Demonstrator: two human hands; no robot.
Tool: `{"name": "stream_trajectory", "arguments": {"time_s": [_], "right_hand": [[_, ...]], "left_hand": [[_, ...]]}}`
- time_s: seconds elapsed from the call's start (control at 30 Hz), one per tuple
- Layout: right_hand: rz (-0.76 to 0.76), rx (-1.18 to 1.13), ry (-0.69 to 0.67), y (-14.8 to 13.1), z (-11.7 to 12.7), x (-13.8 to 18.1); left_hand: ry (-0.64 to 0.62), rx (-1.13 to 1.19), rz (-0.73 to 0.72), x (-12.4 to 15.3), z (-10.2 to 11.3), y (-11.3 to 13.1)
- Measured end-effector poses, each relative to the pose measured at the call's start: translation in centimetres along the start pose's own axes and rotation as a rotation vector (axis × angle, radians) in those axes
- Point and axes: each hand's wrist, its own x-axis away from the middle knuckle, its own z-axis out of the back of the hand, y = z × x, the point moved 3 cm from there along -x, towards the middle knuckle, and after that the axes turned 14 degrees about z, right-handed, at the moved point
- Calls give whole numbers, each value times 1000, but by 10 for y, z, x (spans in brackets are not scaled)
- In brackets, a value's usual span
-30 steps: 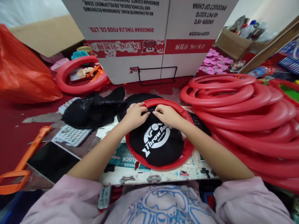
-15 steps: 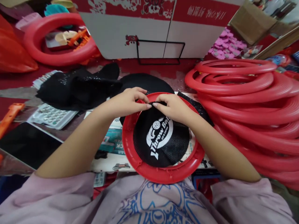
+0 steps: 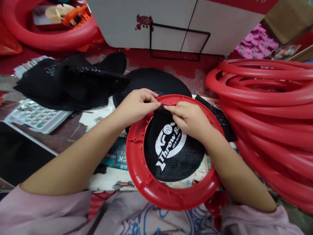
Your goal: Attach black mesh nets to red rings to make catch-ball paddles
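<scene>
A red plastic ring (image 3: 137, 163) lies close to my body, its ribbed inner side facing up. Inside it sits a round black mesh net (image 3: 181, 163) printed in white with "Throw Ball". At the far side of the ring, my left hand (image 3: 139, 106) pinches the edge of the net between thumb and fingers. Just to its right, my right hand (image 3: 190, 119) has its forefinger pressed at the same edge, the other fingers curled under. The net's lower edge lies loose inside the ring, with a gap beside it.
Many red rings (image 3: 264, 107) are stacked on the right. Black mesh pieces (image 3: 70, 81) lie at the left and behind the ring (image 3: 156, 80), near a tray of small round parts (image 3: 36, 116). A white box (image 3: 171, 36) with a black wire frame (image 3: 179, 27) stands at the back.
The view has shifted, so the surroundings sit higher in the picture. My right hand has turned, its forefinger now stretched to the net's edge; my left hand keeps its pinch.
</scene>
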Motion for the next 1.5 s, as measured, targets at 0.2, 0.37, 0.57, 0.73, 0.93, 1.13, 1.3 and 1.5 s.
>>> {"name": "stream_trajectory", "arguments": {"time_s": [0.2, 0.37, 0.57, 0.73, 0.93, 1.13, 1.3, 1.5], "right_hand": [[-67, 36, -84, -3, -2, 0], [-89, 53, -130, -3, -3, -1], [-99, 61, -190, -6, -3, -1], [-118, -39, -102, -5, -2, 0], [-107, -29, 72, 3, 10, 5], [-77, 81, 80, 5, 11, 2], [-79, 108, 64, 7, 7, 1], [-120, 110, 14, 11, 4, 0]], "left_hand": [[56, -60, -18, 0, 0, -1], [78, -76, -24, 1, -1, 0], [78, -94, -23, 1, 0, -1], [90, -129, -33, 2, 0, -4], [-68, -259, -400, 11, -4, 4], [-114, -381, -559, 12, -7, 6], [-102, -417, -564, 10, -8, 6], [-114, -521, -511, 10, -9, 5]]}}
